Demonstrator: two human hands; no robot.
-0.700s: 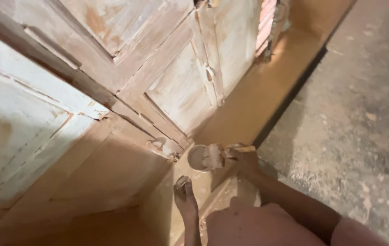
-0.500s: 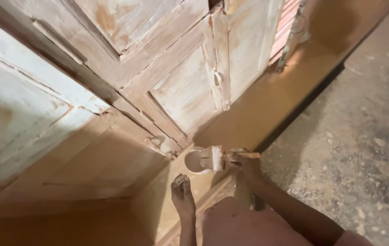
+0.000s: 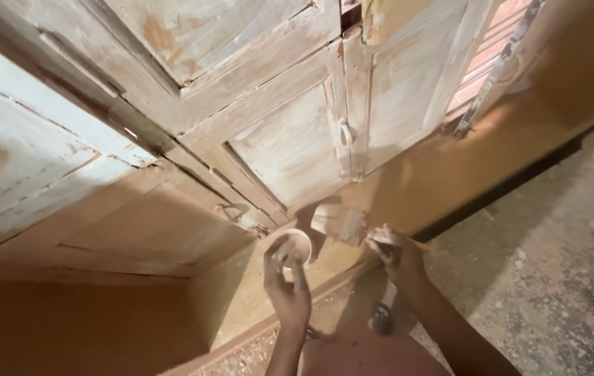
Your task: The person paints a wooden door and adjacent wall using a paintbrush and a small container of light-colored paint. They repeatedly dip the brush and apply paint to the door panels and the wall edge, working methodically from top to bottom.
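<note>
Head view, looking down along a wall. Two old wooden doors (image 3: 290,139) with raised panels, coated in patchy whitish paint, fill the upper part of the view; a metal handle (image 3: 344,132) sits on the frame between two panels. Below them runs an ochre wall (image 3: 436,174), which meets a rough concrete floor (image 3: 554,264) along a dark edge. A shutter (image 3: 492,56) with slats stands at the upper right.

The left hand (image 3: 287,292) is raised with fingers curled, pinching a small round cup (image 3: 294,247) by its rim; the cup sits just below the lower door panel. The right hand (image 3: 398,254) is closed around the handle of a wide paintbrush (image 3: 341,223), whose bristles, whitened with paint, point left toward the door's lower edge and lie just beside the cup. Whether the bristles touch the wood cannot be told.
</note>
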